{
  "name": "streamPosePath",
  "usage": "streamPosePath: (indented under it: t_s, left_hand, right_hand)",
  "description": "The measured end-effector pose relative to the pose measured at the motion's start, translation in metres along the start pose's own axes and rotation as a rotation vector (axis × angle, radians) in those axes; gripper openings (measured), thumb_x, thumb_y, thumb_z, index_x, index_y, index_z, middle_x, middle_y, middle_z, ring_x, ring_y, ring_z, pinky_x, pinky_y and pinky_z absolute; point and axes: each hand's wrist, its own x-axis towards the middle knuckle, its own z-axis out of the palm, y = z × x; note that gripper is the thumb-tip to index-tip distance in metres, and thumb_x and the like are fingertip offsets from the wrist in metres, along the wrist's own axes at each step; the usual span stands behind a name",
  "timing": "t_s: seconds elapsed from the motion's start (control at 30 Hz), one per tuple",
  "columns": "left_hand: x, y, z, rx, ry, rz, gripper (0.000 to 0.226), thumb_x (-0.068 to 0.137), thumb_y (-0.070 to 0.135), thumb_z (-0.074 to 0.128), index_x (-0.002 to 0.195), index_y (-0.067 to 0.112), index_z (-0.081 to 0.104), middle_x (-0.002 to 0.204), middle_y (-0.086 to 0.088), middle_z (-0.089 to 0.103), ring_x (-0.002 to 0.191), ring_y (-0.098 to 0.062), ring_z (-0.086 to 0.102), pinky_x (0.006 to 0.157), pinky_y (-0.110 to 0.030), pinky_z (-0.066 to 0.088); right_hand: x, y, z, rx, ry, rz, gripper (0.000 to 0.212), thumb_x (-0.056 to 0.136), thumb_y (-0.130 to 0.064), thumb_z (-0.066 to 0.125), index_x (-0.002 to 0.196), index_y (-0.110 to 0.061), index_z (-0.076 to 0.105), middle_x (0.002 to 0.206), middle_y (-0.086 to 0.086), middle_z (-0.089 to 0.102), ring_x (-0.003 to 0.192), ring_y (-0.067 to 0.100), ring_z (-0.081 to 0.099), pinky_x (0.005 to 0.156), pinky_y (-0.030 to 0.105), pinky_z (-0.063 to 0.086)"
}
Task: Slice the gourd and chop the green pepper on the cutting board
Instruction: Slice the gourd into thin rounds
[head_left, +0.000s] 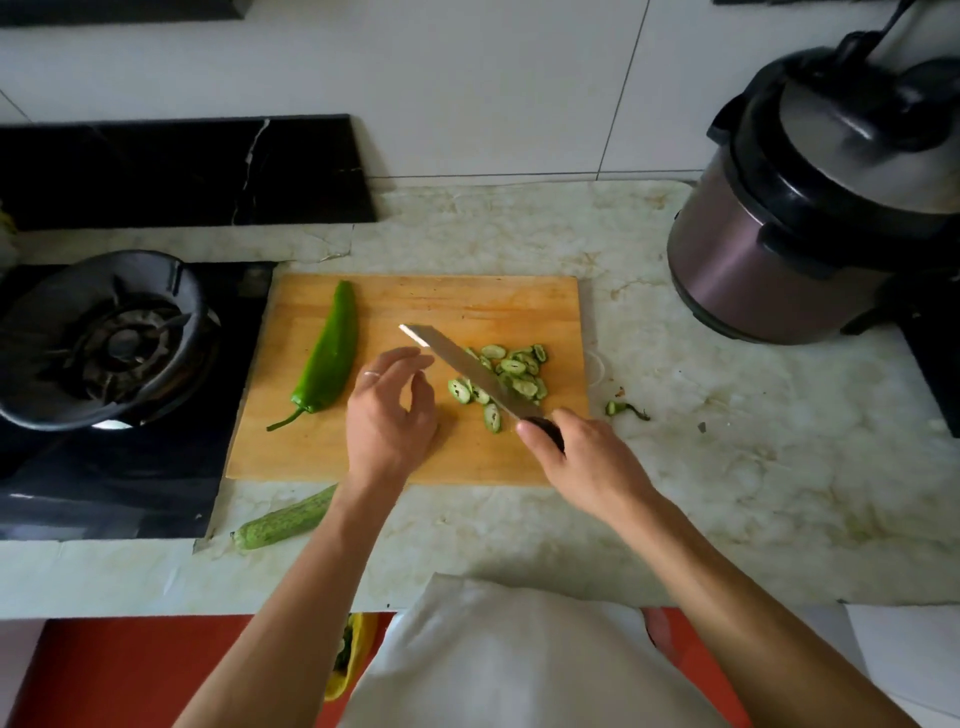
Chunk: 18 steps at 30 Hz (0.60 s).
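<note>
A cutting board (415, 306) is lying on the bench (727, 467), with a stove burner (111, 338) sitting to its left and a pressure cooker (810, 208) standing behind and to its right. A whole pepper (328, 356) is lying on the board's left part and a pile of gourd slices (511, 374) is sitting on its right part. An uncut gourd (283, 519) is lying on the bench before the board's near left corner, and a cut stem end (623, 409) is resting just beside its right edge.
</note>
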Motion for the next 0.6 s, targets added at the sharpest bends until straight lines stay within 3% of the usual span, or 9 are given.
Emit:
streamPosePath:
  t_s: [0.1,0.23,0.43,0.6]
  left_hand:
    - [-0.023,-0.021,-0.007,0.062,0.031,-0.033,0.020,0.086,0.010,0.062,0.100,0.008,0.077,0.113,-0.009,0.069,0.099,-0.023,0.066,0.078,-0.031,0.055]
    - [-0.050,-0.047,-0.008,0.204,-0.191,-0.032,0.019,0.085,0.011,0.075,0.104,0.009,0.076,0.108,-0.005,0.069,0.092,-0.025,0.067,0.064,-0.042,0.061]
    - [-0.060,-0.058,0.001,0.247,-0.247,-0.049,0.032,0.085,0.016,0.077,0.116,0.012,0.073,0.118,-0.007,0.066,0.101,-0.029,0.065,0.067,-0.043,0.061]
    - [-0.066,-0.063,0.008,0.291,-0.227,-0.023,0.031,0.090,0.025,0.065,0.119,0.017,0.073,0.121,-0.009,0.065,0.104,-0.033,0.065,0.066,-0.042,0.060]
  right_hand:
    - [0.001,-0.002,0.000,0.218,0.012,0.028,0.051,0.098,-0.059,0.038,0.068,-0.018,0.044,0.057,0.001,0.049,0.050,0.018,0.047,0.050,0.033,0.036]
    - [-0.001,-0.013,0.002,0.346,-0.049,0.042,0.065,0.099,-0.060,0.035,0.078,-0.002,0.057,0.063,0.009,0.058,0.056,0.021,0.055,0.056,0.034,0.043]
    - [-0.005,-0.023,0.012,0.260,-0.148,-0.001,0.056,0.097,-0.062,0.040,0.064,-0.017,0.044,0.060,0.001,0.053,0.056,0.018,0.053,0.055,0.033,0.039]
    - [-0.008,-0.029,0.014,0.219,-0.199,0.001,0.055,0.097,-0.062,0.039,0.066,-0.017,0.043,0.062,0.000,0.051,0.061,0.021,0.053,0.058,0.035,0.039]
